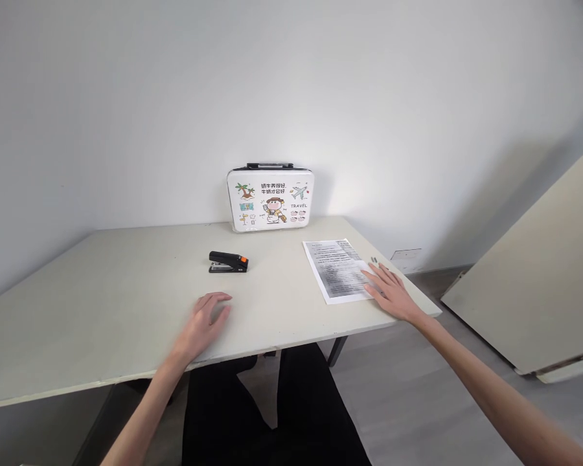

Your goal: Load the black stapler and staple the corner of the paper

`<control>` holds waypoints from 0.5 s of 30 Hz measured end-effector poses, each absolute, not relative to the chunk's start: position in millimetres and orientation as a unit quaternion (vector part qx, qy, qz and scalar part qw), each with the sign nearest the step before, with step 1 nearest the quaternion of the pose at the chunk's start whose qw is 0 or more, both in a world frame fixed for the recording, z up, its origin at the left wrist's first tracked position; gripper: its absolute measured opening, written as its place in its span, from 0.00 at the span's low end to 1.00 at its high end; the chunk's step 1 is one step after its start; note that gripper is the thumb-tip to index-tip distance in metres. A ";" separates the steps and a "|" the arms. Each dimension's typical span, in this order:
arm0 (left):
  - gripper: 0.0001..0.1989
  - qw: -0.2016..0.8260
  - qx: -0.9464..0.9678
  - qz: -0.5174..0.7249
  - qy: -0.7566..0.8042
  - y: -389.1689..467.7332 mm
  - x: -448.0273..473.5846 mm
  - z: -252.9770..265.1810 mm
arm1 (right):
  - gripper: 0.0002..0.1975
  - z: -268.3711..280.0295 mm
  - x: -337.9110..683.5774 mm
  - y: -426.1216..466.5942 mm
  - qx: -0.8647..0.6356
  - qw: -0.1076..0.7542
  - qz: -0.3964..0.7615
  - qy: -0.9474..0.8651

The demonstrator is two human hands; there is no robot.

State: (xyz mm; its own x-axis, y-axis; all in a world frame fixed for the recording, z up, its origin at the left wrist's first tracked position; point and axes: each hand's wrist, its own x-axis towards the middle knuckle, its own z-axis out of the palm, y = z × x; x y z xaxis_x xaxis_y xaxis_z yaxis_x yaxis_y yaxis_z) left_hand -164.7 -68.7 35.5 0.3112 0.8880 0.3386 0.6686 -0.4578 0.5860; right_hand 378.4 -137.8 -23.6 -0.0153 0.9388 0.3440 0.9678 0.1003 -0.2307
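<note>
A printed sheet of paper (333,272) lies flat near the table's right end. My right hand (388,290) rests on its right edge, fingers spread out. Just beyond those fingertips are small dark pieces (374,259), probably staples, though too small to be sure. My left hand (206,321) lies on the table near its front edge, thumb and fingers apart, holding nothing. A black stapler (228,262) with an orange patch sits a little beyond my left hand, untouched.
Against the wall stands a white case (272,204) with a black handle and cartoon prints, at the back of the pale table (102,291). A large whitish cabinet or panel (539,278) stands on the floor to the right.
</note>
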 end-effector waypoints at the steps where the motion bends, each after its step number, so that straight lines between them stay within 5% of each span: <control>1: 0.19 0.145 0.804 0.315 0.482 -64.1 -163.3 32.0 | 0.28 -22.2 375.1 -138.3 -0.665 0.207 -0.031 -0.717; 15: 0.25 0.076 0.834 0.235 0.493 -2.9 -143.2 12.0 | 0.25 -18.2 349.0 -140.0 -0.610 0.212 0.026 -0.763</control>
